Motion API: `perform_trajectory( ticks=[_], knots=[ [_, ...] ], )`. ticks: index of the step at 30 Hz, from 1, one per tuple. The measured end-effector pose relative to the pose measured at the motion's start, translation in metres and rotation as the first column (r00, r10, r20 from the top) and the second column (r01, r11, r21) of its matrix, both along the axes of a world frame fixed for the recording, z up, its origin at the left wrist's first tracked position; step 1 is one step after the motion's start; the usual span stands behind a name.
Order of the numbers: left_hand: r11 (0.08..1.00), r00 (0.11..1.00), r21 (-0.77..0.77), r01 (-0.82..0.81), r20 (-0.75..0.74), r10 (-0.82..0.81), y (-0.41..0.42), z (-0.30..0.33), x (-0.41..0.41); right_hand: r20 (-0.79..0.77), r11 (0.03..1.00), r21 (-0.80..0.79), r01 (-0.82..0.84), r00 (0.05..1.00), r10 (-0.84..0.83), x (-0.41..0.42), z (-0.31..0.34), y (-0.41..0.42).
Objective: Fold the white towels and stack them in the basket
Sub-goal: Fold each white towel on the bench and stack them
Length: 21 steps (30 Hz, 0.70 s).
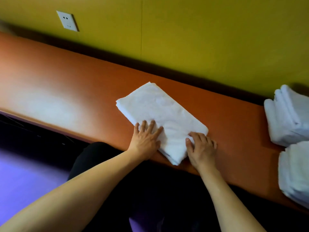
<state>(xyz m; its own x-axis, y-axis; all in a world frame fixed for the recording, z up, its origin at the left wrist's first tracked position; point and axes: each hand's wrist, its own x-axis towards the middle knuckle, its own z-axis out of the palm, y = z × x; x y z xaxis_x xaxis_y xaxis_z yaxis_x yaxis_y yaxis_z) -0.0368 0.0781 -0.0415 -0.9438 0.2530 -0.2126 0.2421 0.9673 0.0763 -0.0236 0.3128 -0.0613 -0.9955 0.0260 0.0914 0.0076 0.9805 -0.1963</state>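
The folded white terry towel (161,118) lies slantwise on the long orange worktop (66,84). The left hand (145,141) presses flat on its near edge, grip released, while the right hand (201,149) curls its grip onto the near corner. It looks soft, light and floppy: best lifted under both short ends, or the layers will slide. No basket is in view.

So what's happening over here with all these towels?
A person is folding white towels on a long orange counter. Both hands rest on the near end of a folded towel: the left hand lies flat on it, while the right hand curls its fingers at the corner. Two stacks of folded towels sit at the right edge. No basket is in view.
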Motion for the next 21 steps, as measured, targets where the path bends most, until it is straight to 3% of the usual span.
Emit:
perform_trajectory(
  ticks=[4,9,13,17,21],
  knots=[
    [0.994,0.994,0.013,0.107,-0.016,-0.107,0.017,0.004,-0.026,-0.058,0.995,0.06,0.082,0.995,-0.078,0.044,0.006,0.003],
    [0.988,0.986,0.028,0.155,-0.072,-0.152,0.026,0.004,-0.028,-0.071,0.999,0.022,0.035,0.997,-0.033,0.088,0.004,-0.009],
    [0.97,0.954,0.124,0.21,-0.242,-0.176,0.031,0.001,0.011,-0.024,1.0,-0.007,0.011,1.0,-0.012,0.085,0.001,-0.004],
    [0.947,0.958,0.163,0.275,-0.124,-0.257,0.02,-0.009,0.067,0.017,0.998,-0.057,-0.039,0.999,0.04,0.088,-0.007,0.002],
    [0.939,0.969,0.261,0.222,-0.164,-0.183,0.0,-0.01,0.072,0.034,0.994,-0.048,-0.098,0.994,0.099,0.092,-0.004,-0.001]
  ],
)
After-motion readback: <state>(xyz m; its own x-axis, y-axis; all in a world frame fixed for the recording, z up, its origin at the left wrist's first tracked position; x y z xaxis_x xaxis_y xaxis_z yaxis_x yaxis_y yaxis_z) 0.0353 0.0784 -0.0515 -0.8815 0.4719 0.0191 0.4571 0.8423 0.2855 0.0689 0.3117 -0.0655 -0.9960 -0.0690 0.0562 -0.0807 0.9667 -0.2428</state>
